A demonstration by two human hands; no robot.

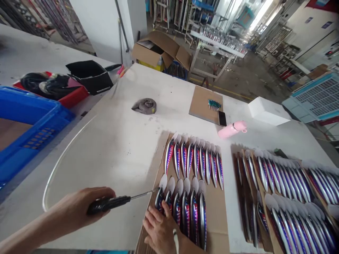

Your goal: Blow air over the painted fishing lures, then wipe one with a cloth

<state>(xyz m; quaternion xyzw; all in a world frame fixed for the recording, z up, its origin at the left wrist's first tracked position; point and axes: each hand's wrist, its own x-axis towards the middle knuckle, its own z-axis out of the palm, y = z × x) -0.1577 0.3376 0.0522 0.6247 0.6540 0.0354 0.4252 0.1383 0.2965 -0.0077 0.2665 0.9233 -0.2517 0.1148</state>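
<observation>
My left hand (99,200) is closed round the black handle of a screwdriver-like tool (119,201). Its thin metal shaft points right, and the tip reaches the head end of the nearest-left fishing lure (159,197). On that same lure rest the fingers of my right hand (161,227), thumb and fingertips around its body, hiding the lower part. Beside it lie several more purple, pink and silver lures (185,208) with clear round lips, in a row on a cardboard sheet (215,218). A second row of lures (190,155) lies above them.
More cardboard sheets of lures (286,176) lie at right. Behind are a pink bottle (232,129), a phone (222,118), a white box (268,110) and a grey coiled lump (145,106). A blue crate (34,123) stands left, with a clear tube (59,160) curving nearby.
</observation>
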